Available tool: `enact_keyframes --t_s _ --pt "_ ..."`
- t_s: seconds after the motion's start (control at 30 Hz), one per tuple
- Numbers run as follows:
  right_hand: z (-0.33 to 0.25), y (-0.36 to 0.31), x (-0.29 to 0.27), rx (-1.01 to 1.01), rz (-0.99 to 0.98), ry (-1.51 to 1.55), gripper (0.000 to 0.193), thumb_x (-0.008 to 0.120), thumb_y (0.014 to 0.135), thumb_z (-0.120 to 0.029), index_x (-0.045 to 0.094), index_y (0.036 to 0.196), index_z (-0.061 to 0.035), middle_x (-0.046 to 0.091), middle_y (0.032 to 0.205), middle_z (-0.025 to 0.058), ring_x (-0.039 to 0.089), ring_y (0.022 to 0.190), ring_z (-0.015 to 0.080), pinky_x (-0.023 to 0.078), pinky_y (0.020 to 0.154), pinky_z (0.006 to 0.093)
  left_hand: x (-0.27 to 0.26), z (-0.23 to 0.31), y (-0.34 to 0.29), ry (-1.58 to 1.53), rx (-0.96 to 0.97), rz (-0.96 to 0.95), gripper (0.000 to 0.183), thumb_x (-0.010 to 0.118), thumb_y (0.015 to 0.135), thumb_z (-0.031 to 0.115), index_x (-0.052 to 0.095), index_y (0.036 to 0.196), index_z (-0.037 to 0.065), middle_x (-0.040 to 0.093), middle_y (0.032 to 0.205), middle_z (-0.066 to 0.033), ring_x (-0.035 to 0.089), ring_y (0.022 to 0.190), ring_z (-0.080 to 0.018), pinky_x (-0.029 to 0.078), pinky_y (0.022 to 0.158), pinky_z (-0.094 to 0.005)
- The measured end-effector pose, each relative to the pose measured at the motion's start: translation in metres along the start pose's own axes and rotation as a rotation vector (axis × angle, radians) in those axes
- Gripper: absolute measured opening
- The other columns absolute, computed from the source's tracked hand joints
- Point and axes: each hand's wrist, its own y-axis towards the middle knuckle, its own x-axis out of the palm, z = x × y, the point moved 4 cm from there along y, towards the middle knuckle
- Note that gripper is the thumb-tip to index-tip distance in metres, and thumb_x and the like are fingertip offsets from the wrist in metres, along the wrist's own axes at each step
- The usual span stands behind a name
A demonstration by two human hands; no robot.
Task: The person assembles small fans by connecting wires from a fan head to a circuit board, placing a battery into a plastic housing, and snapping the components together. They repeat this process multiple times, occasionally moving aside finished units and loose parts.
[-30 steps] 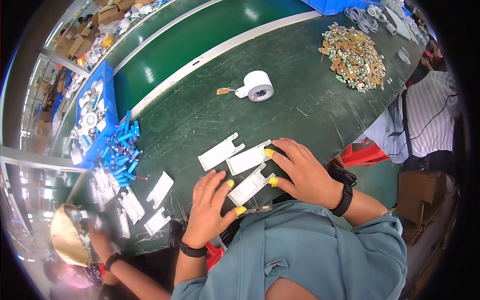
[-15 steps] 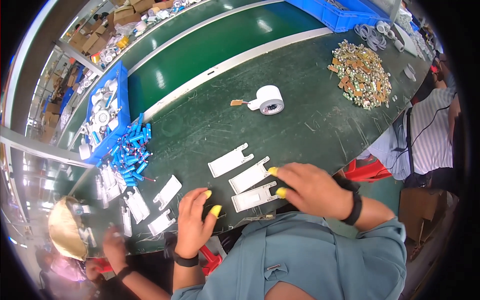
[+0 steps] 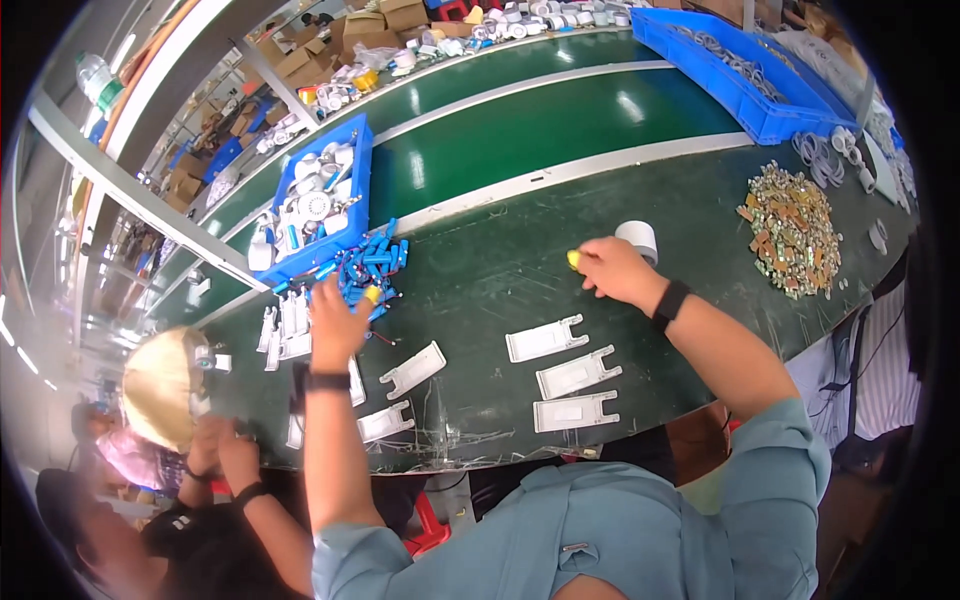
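My left hand (image 3: 338,325), a yellow cot on its thumb, reaches to the near edge of a heap of blue cylindrical batteries (image 3: 372,262). Its thumb stands apart from the fingers, and nothing shows in the grip. My right hand (image 3: 622,272) is beside a white round lamp-like housing (image 3: 637,238), which it partly covers. Its fingertips press together, and what they pinch is hidden. Below it lie three white rectangular plastic covers (image 3: 545,340) in a column. Further white covers (image 3: 414,369) lie near my left forearm.
A blue bin (image 3: 365,185) of white parts stands behind the batteries. At the right are a pile of small circuit boards (image 3: 792,230), grey cable coils (image 3: 818,160) and another blue bin (image 3: 775,125). A co-worker's hands (image 3: 225,450) are at the table's left edge.
Both hands have moved forward from the white covers, the left to the batteries, the right to the round housing. The view has shifted, so the table's things appear further right.
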Motion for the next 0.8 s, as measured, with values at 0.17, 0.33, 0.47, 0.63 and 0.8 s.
enact_keyframes --t_s 0.17,0.33,0.47,0.63,0.8 --pt "0.026 -0.051 -0.031 0.048 0.152 0.256 0.024 0.052 0.098 -0.01 0.067 0.114 -0.0008 0.065 0.09 0.0032 0.063 0.069 0.0088 0.054 0.059 0.0232 0.041 -0.094 0.041 -0.206 -0.323 -0.266 0.093 0.074 0.076 0.057 0.044 0.147 0.004 0.038 0.146 -0.035 0.044 0.132 -0.0488 0.039 0.109 -0.049" --pt "0.056 -0.12 -0.088 0.095 0.285 0.378 0.036 0.051 0.097 -0.005 0.052 0.132 -0.0031 0.064 0.093 0.0075 0.061 0.067 0.0103 0.055 0.061 0.0247 0.057 -0.016 0.032 -0.138 -0.046 -0.378 0.074 0.075 0.078 0.046 0.053 0.141 0.015 0.046 0.139 -0.0317 0.049 0.127 -0.0469 0.041 0.106 -0.0487" --pt "0.057 -0.164 -0.1 0.228 0.309 0.493 0.027 0.053 0.095 -0.006 0.052 0.121 0.0009 0.066 0.097 0.0118 0.069 0.076 0.0167 0.058 0.066 0.0278 0.054 0.064 0.011 -0.216 0.207 -0.478 0.063 0.075 0.082 0.031 0.054 0.139 0.013 0.046 0.141 -0.0249 0.046 0.131 -0.0414 0.038 0.11 -0.0451" --pt "0.046 -0.201 -0.054 0.334 0.123 0.747 0.02 0.056 0.095 -0.009 0.055 0.112 0.0015 0.069 0.101 0.016 0.073 0.086 0.0233 0.06 0.07 0.0303 0.034 0.131 -0.015 -0.291 0.361 -0.601 0.056 0.072 0.084 0.032 0.058 0.136 0.019 0.046 0.142 -0.0257 0.043 0.133 -0.0433 0.036 0.108 -0.0525" --pt "0.034 -0.215 -0.001 0.36 0.082 0.878 0.013 0.051 0.099 -0.007 0.054 0.11 0.0005 0.068 0.1 0.0163 0.073 0.086 0.0246 0.06 0.07 0.0302 0.0 0.174 -0.002 -0.3 0.558 -0.26 0.034 0.072 0.08 0.011 0.07 0.114 0.006 0.063 0.121 -0.0215 0.061 0.11 -0.0395 0.049 0.095 -0.0435"
